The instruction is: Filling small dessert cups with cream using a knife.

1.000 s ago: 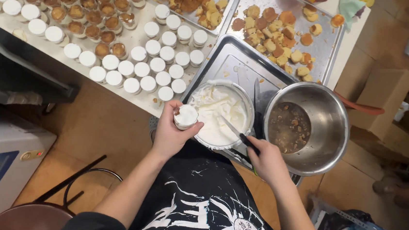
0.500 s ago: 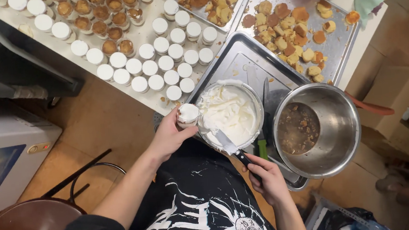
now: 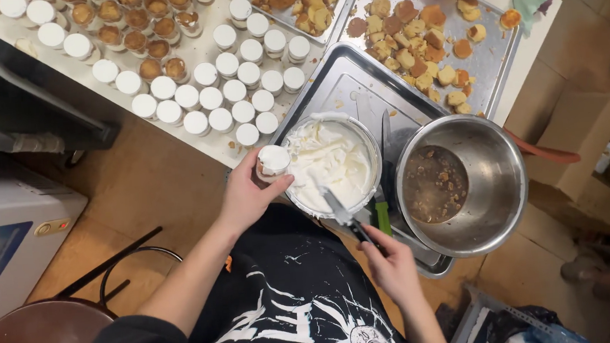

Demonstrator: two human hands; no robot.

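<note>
The counter carries rows of cream-topped cups packed close, leaving little bare room. On the tray at its near edge sit the steel bowl of brown liquid and, touching it, the cream bowl, both within easy reach. The left hand is closed around a cup held just beside the cream bowl's rim, likely to keep drips short. The right hand grips a knife, blade in the cream.

Left hand holds a cream-topped cup; right hand dips a spatula in cream.
</note>
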